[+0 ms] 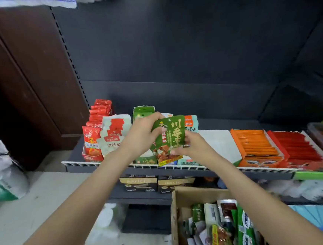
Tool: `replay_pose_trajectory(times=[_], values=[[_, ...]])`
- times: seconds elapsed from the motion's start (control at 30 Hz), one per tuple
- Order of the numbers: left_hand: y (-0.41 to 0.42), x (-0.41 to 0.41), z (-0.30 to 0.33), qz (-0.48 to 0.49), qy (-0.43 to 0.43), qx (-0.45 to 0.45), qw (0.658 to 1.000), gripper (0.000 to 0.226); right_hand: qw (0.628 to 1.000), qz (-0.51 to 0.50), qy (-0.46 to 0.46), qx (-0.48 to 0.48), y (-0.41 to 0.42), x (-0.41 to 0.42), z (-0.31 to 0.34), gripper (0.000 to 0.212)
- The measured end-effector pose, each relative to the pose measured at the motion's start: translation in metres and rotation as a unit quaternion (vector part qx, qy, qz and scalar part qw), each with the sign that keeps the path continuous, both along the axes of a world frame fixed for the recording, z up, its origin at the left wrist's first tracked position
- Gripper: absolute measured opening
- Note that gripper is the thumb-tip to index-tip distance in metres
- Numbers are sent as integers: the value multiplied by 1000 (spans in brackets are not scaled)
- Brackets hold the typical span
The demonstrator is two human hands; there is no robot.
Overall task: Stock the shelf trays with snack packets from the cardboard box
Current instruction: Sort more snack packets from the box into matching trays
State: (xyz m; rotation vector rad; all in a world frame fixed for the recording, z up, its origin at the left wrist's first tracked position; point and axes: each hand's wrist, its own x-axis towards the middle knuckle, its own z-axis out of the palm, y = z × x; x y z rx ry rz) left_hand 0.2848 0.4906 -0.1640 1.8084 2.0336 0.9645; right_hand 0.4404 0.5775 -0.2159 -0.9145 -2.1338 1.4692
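Observation:
A green snack packet [172, 134] with yellow characters is held upright over a green shelf tray [146, 160] on the shelf. My left hand [141, 135] grips its upper left edge. My right hand [192, 146] pinches its lower right corner. The cardboard box [175, 202] stands below at bottom centre, with several green and white packets [223, 227] packed inside. The tray's back wall [143, 111] shows behind my left hand.
Red packets [92, 141] and white packets [112, 137] fill trays at the left. A teal-and-orange packet row [190, 125] stands just right of the held packet. Orange tray [255, 146] and red tray [298, 148] sit further right. A white wire rail [79, 163] edges the shelf.

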Motion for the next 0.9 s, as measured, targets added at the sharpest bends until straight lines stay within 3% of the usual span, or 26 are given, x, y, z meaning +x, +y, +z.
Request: replay_pose_trajectory(times=[0.2,0.33,0.5,0.73,0.9], values=[[29,-73,10,-22,26,33,999,11,992,-100,39,70,18,-83,-4,24],[58,-114,7,-29,6,-3,1000,15,983,-156,65,73,25,-119,-18,17],[86,-138,-7,-67,44,-62,995,17,971,-231,13,53,41,-141,-53,16],[110,-140,-47,-88,137,-151,975,36,965,-239,-36,98,55,-154,-61,20],[109,-136,-62,-62,193,-113,973,39,957,-215,-86,172,64,-158,-55,11]])
